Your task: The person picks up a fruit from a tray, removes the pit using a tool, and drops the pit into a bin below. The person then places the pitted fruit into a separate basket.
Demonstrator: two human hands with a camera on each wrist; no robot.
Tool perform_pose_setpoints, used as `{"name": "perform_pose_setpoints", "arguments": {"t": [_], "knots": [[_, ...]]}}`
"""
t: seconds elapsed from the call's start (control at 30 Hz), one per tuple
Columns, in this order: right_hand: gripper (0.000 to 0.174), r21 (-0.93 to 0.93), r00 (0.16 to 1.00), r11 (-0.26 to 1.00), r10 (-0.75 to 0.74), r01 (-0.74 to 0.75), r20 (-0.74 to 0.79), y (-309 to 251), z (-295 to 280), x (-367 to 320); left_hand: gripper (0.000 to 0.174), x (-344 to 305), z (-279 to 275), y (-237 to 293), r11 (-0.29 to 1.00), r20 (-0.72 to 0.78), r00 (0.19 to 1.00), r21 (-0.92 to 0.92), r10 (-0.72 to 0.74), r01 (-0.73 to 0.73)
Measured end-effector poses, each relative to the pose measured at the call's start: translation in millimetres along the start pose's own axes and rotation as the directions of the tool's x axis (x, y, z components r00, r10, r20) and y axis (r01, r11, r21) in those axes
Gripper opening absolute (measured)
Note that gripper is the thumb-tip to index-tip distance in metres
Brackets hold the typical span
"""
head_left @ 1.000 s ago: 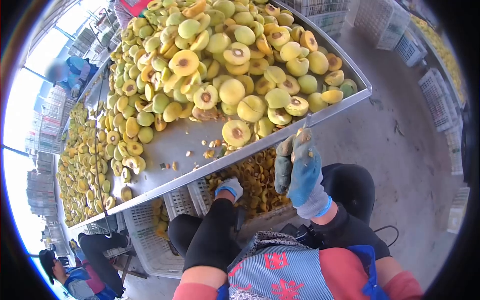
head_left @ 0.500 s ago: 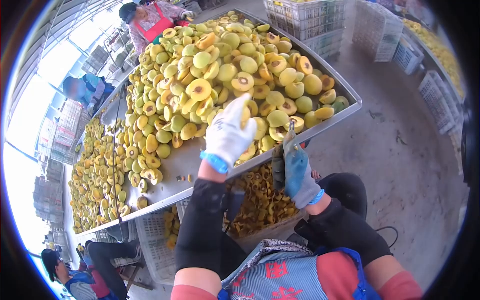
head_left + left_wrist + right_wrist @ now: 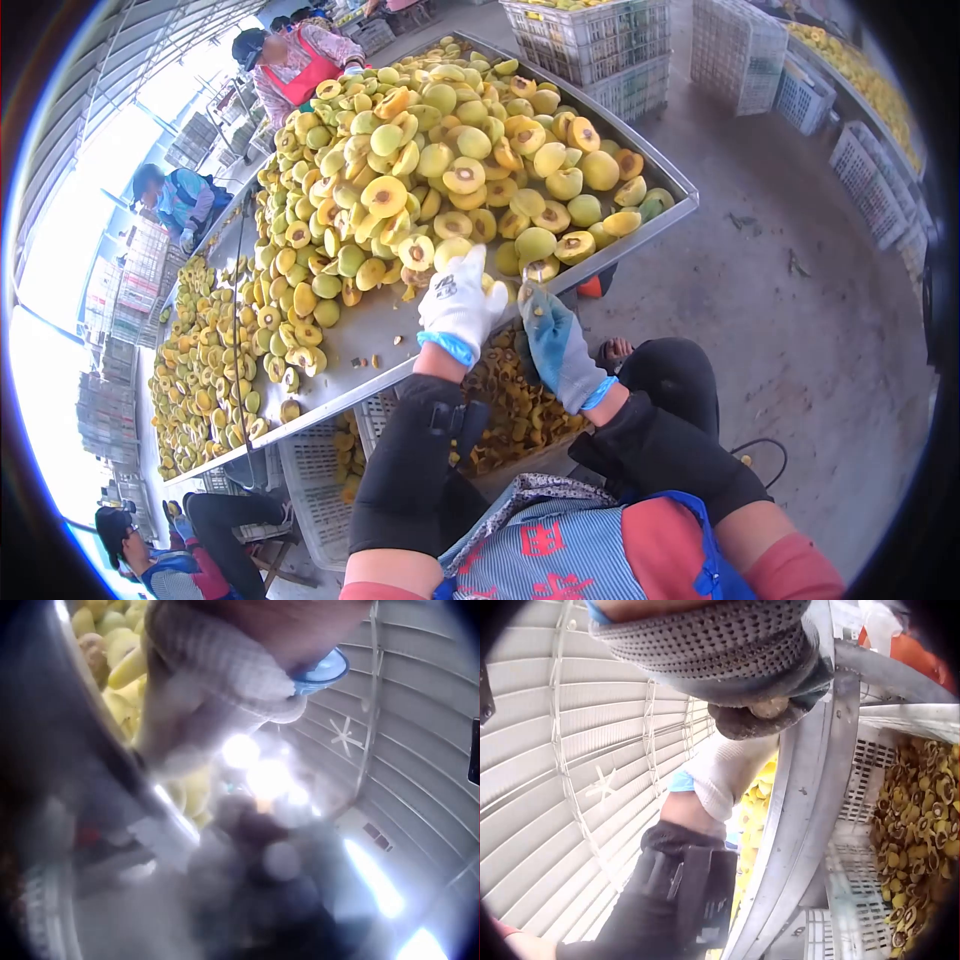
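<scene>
Item: sorting table (image 3: 372, 328), sheet metal with a shallow raised rim, dull grey and smeared with juice. Load: peach halves (image 3: 455, 150), skins yellow to pale green, backs rounded, cut faces flat with a brown hollow or stone at the centre. They are heaped deep across the far and middle parts and thin to bare metal and a few scraps at the near edge, where the hands are. Left hand (image 3: 460, 300): white knit glove with a blue cuff, fingers stretched forward almost straight onto the nearest halves at the foot of the heap, no grip to be seen. Right hand (image 3: 556, 345): blue coated glove, fingers curled at the table's rim just beside the left. The wrist view shows a small brownish lump in the curl, but what the hand has hold of cannot be told. Below the rim: white lattice plastic crate (image 3: 372, 418), part filled with small orange-brown pieces (image 3: 512, 395), ragged and wet-looking. Judged progress: early to middling, since the crate is short of full and the heap is large, so most of the fruit appears unhandled. Also present: a second spread of halves (image 3: 200, 350) along the table's left stretch, a worker in a red apron (image 3: 300, 62) at the far end, and stacked white crates (image 3: 600, 45) on a concrete floor (image 3: 800, 300).
</scene>
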State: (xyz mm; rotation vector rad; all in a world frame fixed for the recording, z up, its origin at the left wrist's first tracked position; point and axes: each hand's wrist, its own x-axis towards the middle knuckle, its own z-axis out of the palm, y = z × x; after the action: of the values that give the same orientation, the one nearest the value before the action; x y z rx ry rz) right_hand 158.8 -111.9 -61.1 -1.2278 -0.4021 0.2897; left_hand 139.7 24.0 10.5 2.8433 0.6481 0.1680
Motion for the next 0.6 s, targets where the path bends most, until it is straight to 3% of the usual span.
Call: {"name": "perform_pose_setpoints", "arguments": {"t": [0.1,0.2,0.23,0.3,0.33,0.4,0.5,0.53,0.6], "knots": [[0.032,-0.02,0.958,0.961,0.278,-0.277,0.073,-27.2,1.6,-5.8,0.058,14.6,16.0,-7.3,0.994,-0.005,0.996,-0.066,0.091,-0.091],[0.031,0.136,0.982,0.974,0.173,-0.182,0.074,-13.0,4.7,-6.4,0.058,16.2,3.7,-24.9,0.934,0.101,0.994,-0.358,0.051,-0.012],[0.032,0.149,0.986,0.977,0.144,-0.155,0.079,-12.2,5.2,-9.0,0.056,11.0,0.4,-32.1,0.86,0.046,0.997,-0.509,0.063,-0.031],[0.036,0.171,0.992,0.98,0.092,-0.106,0.09,-13.4,6.5,-13.3,0.055,-6.1,-7.7,-35.1,0.465,-0.037,0.993,-0.885,-0.109,0.018],[0.035,0.017,0.988,0.999,0.046,-0.049,0.145,-21.6,5.1,-14.9,0.055,-17.6,-13.7,-33.2,0.205,-0.038,0.978,-0.979,-0.207,0.005],[0.034,-0.271,0.96,0.958,-0.014,0.093,0.281,-38.8,3.0,-18.6,0.052,-47.9,-24.5,-30.2,0.102,-0.114,0.984,-0.99,-0.134,-0.101],[0.036,-0.087,0.953,0.996,-0.001,0.029,0.303,-23.2,23.6,-25.5,0.052,-76.8,-21.5,-32.4,-0.272,-0.087,0.991,-0.956,-0.097,-0.111],[0.035,-0.132,0.936,0.991,0.046,0.0,0.35,-23.7,25.9,-28.0,0.052,-82.8,-18.6,-30.4,-0.423,-0.055,0.995,-0.902,-0.085,-0.086],[0.033,-0.227,0.891,0.973,0.144,-0.047,0.43,-31.5,26.7,-31.0,0.05,-91.1,-15.8,-25.2,-0.354,-0.061,0.982,-0.927,-0.177,-0.121]]}}
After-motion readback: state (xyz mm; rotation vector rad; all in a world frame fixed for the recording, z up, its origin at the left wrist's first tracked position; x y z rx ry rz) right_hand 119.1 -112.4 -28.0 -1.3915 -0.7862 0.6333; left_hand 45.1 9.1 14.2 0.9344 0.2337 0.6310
